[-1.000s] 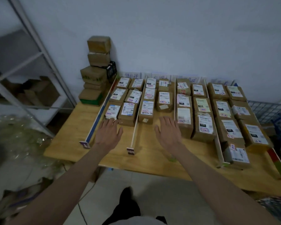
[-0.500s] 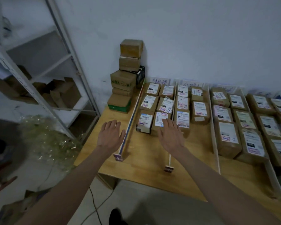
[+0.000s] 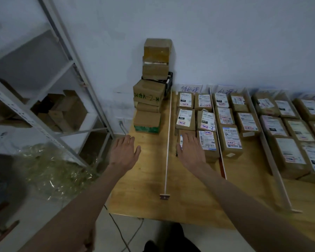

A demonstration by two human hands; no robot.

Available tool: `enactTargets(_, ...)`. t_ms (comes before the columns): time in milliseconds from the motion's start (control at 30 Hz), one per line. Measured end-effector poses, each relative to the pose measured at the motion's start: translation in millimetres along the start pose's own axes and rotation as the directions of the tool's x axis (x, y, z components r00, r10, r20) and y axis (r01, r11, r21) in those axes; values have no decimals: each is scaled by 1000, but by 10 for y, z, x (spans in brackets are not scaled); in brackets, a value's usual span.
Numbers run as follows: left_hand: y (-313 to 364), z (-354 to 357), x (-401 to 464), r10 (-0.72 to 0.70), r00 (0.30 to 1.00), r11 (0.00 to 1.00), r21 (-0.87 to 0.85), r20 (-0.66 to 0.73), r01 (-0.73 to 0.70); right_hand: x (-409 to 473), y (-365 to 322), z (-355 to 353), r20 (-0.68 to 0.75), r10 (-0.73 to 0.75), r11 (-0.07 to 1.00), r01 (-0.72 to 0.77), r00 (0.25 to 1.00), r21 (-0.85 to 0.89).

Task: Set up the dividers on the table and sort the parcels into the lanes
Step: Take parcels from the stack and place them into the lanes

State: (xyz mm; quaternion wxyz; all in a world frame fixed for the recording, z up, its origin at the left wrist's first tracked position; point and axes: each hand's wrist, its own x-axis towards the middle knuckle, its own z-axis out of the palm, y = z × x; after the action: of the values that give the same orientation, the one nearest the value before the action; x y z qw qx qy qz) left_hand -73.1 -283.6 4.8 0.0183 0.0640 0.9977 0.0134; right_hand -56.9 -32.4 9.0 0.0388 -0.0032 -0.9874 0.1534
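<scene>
Head view
Left hand: the left hand [image 3: 124, 155] was flat and relaxed, fingers straight, gripping nothing, over the near-left corner region of the table [image 3: 144, 188].
Right hand: the right hand [image 3: 190, 151] lay flat with straight fingers on the nearest parcel [image 3: 186, 132] of the first lane, gripping nothing.
Edges: the table's left edge ran just outboard of the left hand; bare wood stretched from both wrists back to the near edge.
Divider: the leftmost divider [image 3: 167, 142] stood between the two hands, its long axis running from the wall to its foot near the table's front edge.
Parcels: labelled parcels [image 3: 231, 140] filled the lanes right of the right hand, long sides along the dividers.
Stack: an unlabelled box stack [image 3: 151, 99] rose beyond the left hand's fingertips, against the wall.
Shelf: a metal shelf [image 3: 49, 99] stood left of the left hand, well apart.
</scene>
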Motion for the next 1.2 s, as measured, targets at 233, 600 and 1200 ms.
enactTargets(233,-227,120,667,7,1000,1000,-24,14,-7,645,-251,358,85,29,998,-33,996,56)
enactTargets(600,-514,595,1921,-36,994,998,-54,99,42,1818,-344,1042,266,122,964,-178,956,197)
enactTargets(1200,-610,1213,2024,-234,939,770,-541,253,338,2022,-355,1679,417,211,793,-405,884,455)
